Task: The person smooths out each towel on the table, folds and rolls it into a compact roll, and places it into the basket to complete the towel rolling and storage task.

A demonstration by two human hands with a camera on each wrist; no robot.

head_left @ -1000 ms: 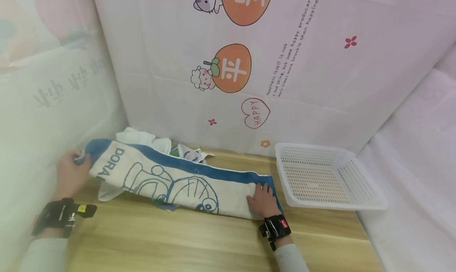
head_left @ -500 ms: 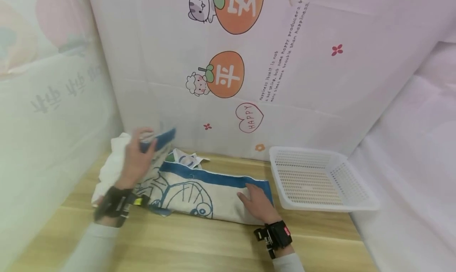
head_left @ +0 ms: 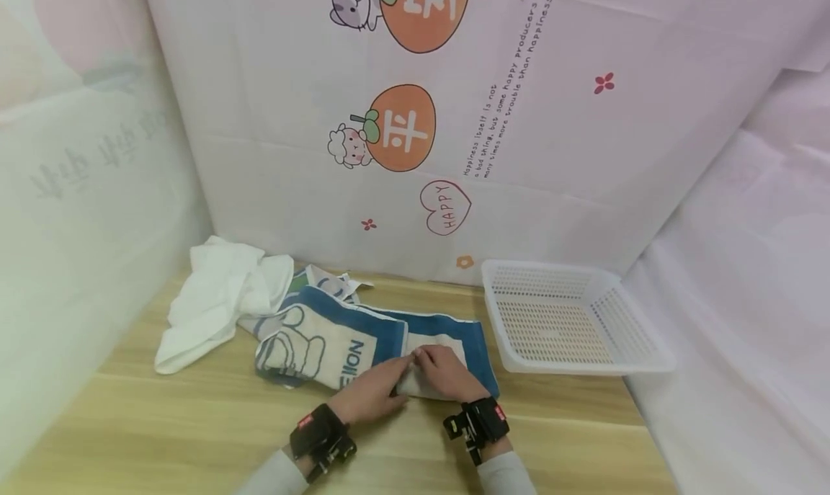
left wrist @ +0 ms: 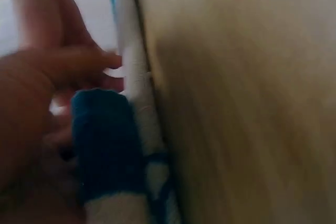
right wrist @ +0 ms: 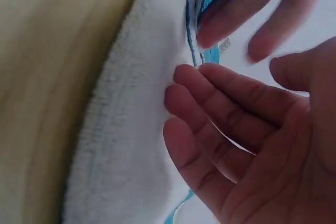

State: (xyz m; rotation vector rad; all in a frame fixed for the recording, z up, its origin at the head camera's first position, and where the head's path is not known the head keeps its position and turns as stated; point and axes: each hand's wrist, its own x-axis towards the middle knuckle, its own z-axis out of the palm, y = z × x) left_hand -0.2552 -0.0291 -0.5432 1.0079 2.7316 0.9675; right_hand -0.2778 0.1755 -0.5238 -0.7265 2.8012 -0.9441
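A white and blue towel (head_left: 346, 329) with a cartoon outline and lettering lies on the table, its left part folded over toward the right. My left hand (head_left: 372, 393) is at the folded-over end; in the left wrist view a blue corner partly covers its fingers. In the right wrist view, the left fingers (right wrist: 236, 19) reach loosely to the towel's layered edge. My right hand (head_left: 447, 372) rests its fingertips on the towel's pale lower layer, right beside the left hand. Its fingers (right wrist: 210, 124) bend gently, with the thumb apart.
A crumpled white cloth (head_left: 220, 286) lies at the back left. Another printed cloth (head_left: 331, 282) shows behind the towel. At the right stands a white perforated plastic basket (head_left: 519, 362). Printed white sheets (head_left: 272, 135) wall the wooden table (head_left: 162, 437) at the back and sides.
The left hand has lifted the towel's left end and carried it over to the right, doubling the towel. My right hand has slid slightly left. The white cloth underneath is now uncovered.
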